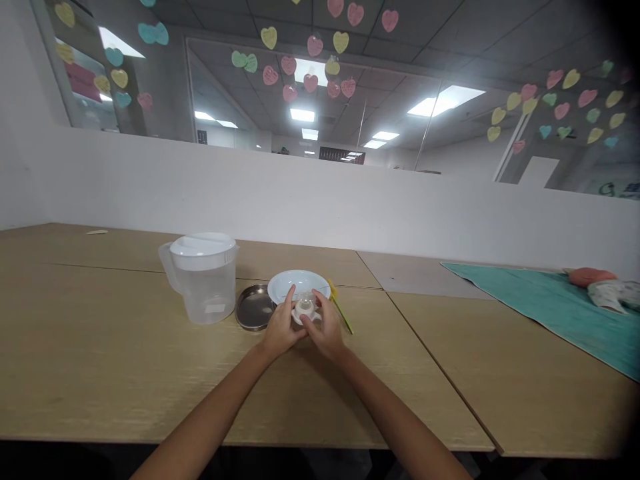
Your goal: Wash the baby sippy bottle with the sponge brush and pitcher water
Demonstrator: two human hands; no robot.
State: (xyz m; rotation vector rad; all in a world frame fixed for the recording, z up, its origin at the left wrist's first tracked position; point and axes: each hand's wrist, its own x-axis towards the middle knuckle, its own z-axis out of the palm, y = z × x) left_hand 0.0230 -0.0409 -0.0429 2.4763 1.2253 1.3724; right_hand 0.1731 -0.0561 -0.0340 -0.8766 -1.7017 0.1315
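Note:
Both hands hold a small baby bottle (305, 308), with a clear domed top and what look like white side handles. My left hand (283, 328) grips it from the left, fingers curved along its side. From the right, my right hand (325, 327) closes on it, the thumb near its lower front. The bottle's lower part is partly hidden by my fingers. Just behind it sits a white bowl (280, 283). A brush (344, 316) with a green handle and a yellow head lies beside the bowl, right of my right hand.
A round metal tray (254, 308) lies left of my hands, and a clear lidded pitcher (209, 287) stands beyond it. At the right, a green cloth (545, 300) carries a red item (593, 276) and white fabric (615, 293). A white wall (300, 200) borders the wooden table (125, 360).

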